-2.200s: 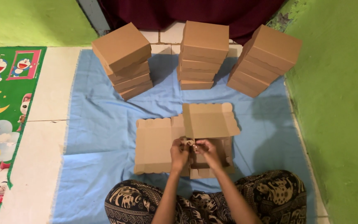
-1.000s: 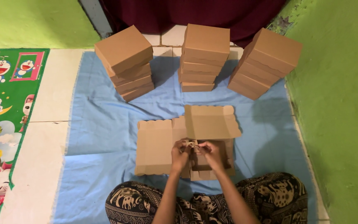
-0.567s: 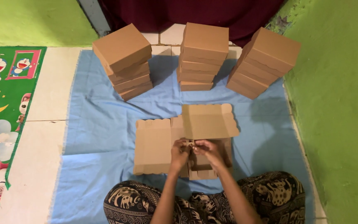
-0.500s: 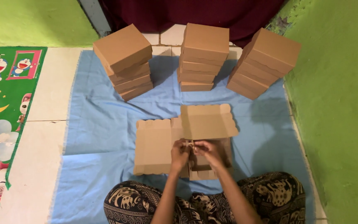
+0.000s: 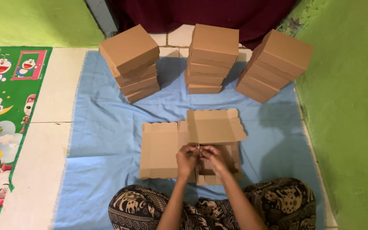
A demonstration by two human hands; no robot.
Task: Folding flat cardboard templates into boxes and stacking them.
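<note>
The head camera looks down on a person sitting cross-legged in dark trousers with a pale elephant print (image 5: 277, 204), both forearms reaching forward over the knees. The left hand (image 5: 187, 158) and the right hand (image 5: 214, 158) meet just beyond the lap, fingers curled and pinched on a small flap of a half-folded cardboard box (image 5: 218, 164); which part of the flap each finger presses is too small to tell. This box lies on a light blue cloth (image 5: 103, 127) right in front of the knees, its low walls partly raised and its lid panel (image 5: 214, 126), with a scalloped edge, standing open at the far side of the hands. Just beside it on the person's left, touching it, a flat cardboard sheet (image 5: 158, 149) with the same scalloped edges rests on the cloth. Farther off, along the cloth's far edge, stand three stacks of finished brown boxes: a left stack (image 5: 130, 61) tilted and twisted, a middle stack (image 5: 211, 57) fairly straight, and a right stack (image 5: 275, 64) leaning. To the far left a green play mat with cartoon figures (image 5: 5, 110) lies on the white tiled floor (image 5: 43, 170). Green walls (image 5: 350, 106) close the right side and far left, and a dark red curtain (image 5: 201, 12) hangs behind the stacks.
</note>
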